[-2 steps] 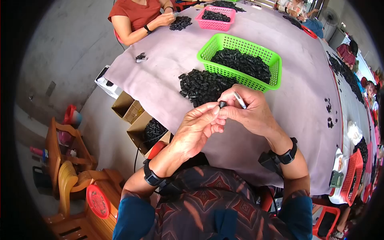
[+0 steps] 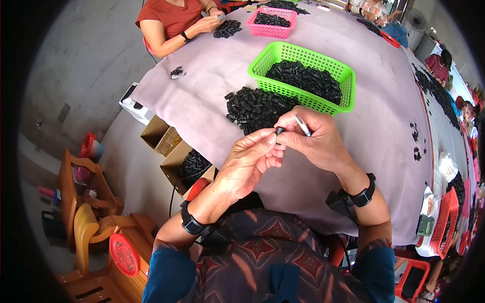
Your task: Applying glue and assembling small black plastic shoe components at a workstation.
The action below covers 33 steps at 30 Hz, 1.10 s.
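My left hand and my right hand meet above the near side of the cloth-covered table. Between their fingertips is a small black part, short and rounded, which both hands pinch. A slim silver-white tool also sits in my right hand, lying across the fingers; its kind is unclear. Just beyond my hands spreads a heap of similar small black parts. Behind that heap stands a green perforated plastic basket, partly filled with more black parts.
A pink basket of black parts stands farther off, near a person in a red top. Cardboard boxes stand below the table's left edge. Wooden chairs are at lower left. An orange-red basket is at right.
Almost nothing differs. The black part between my fingertips is slightly tilted and shifted a little left.
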Each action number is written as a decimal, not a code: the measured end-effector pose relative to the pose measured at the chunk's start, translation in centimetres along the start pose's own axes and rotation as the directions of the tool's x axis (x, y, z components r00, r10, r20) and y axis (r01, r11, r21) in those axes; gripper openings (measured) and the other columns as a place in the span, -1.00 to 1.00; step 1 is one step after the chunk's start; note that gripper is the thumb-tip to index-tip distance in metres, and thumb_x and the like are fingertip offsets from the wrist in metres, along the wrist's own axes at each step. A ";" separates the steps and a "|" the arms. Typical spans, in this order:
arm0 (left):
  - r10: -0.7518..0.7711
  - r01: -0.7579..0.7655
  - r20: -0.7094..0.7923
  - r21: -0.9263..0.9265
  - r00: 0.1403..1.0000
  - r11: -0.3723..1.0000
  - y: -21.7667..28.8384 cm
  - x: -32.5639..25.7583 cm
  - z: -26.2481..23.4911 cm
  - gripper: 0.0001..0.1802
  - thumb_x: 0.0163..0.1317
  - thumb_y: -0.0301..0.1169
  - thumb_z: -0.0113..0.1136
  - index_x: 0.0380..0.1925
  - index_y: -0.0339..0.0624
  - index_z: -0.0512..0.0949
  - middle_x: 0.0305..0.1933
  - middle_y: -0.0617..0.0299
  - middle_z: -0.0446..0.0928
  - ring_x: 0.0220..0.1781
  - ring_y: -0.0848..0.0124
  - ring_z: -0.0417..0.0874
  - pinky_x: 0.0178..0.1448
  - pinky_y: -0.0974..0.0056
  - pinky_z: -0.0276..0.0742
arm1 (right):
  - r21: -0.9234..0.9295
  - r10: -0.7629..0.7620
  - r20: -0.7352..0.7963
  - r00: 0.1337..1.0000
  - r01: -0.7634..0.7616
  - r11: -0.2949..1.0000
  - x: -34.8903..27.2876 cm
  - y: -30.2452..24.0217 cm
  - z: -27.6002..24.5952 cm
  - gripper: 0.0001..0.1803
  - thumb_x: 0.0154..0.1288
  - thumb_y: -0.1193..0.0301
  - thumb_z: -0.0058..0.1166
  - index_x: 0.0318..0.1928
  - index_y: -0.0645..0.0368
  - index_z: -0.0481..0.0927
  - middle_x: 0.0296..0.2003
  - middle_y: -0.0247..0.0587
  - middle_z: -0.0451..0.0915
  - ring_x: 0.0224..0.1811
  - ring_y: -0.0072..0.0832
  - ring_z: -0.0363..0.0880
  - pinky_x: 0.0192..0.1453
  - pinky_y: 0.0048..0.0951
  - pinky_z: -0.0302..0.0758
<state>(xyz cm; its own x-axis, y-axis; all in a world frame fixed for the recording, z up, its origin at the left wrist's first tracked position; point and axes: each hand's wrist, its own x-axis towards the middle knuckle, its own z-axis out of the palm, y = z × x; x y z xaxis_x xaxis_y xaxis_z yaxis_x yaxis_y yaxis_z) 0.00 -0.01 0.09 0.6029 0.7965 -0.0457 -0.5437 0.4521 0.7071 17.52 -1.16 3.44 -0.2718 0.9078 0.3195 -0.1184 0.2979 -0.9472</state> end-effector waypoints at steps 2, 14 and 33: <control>-0.013 0.013 -0.015 -0.004 1.000 1.000 -0.3 -0.1 0.2 -0.82 0.33 -0.38 0.07 -0.15 -0.22 0.52 -0.30 0.20 0.57 -0.30 0.45 0.56 -0.20 0.32 0.51 | -0.125 -0.022 -0.031 0.999 0.018 0.992 -0.1 0.2 -0.4 -0.95 0.25 0.56 0.11 -0.31 0.29 0.54 -0.48 -0.32 0.55 -0.44 -0.65 0.51 -0.37 -0.54 0.52; -0.071 0.076 0.062 -0.084 0.996 0.994 -0.2 0.4 0.0 -0.79 0.32 -0.31 0.09 -0.19 -0.22 0.50 -0.31 0.29 0.49 -0.30 0.50 0.39 -0.25 0.38 0.37 | -0.130 0.051 -0.025 0.998 -0.054 0.990 -0.1 -0.4 -0.4 -0.88 0.34 0.50 -0.02 -0.23 0.30 0.55 -0.39 -0.33 0.58 -0.36 -0.70 0.50 -0.27 -0.59 0.49; 0.042 -0.040 -0.048 0.059 0.998 0.997 -0.4 0.2 0.1 -0.80 0.28 -0.42 0.14 -0.10 -0.15 0.52 -0.15 0.31 0.55 -0.15 0.47 0.59 -0.11 0.34 0.57 | -0.197 -0.059 -0.162 0.985 0.026 0.980 0.0 1.3 0.2 -0.90 0.17 0.50 0.22 -0.38 0.19 0.53 -0.54 -0.55 0.42 -0.50 -0.82 0.25 -0.47 -0.68 0.24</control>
<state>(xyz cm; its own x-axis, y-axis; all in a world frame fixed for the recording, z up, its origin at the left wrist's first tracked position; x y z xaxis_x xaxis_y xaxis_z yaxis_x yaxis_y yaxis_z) 0.36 -0.04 -0.13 0.5507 0.8333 -0.0493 -0.5316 0.3957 0.7489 17.21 -0.78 2.24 -0.1064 0.9245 0.3660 0.0650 0.3738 -0.9252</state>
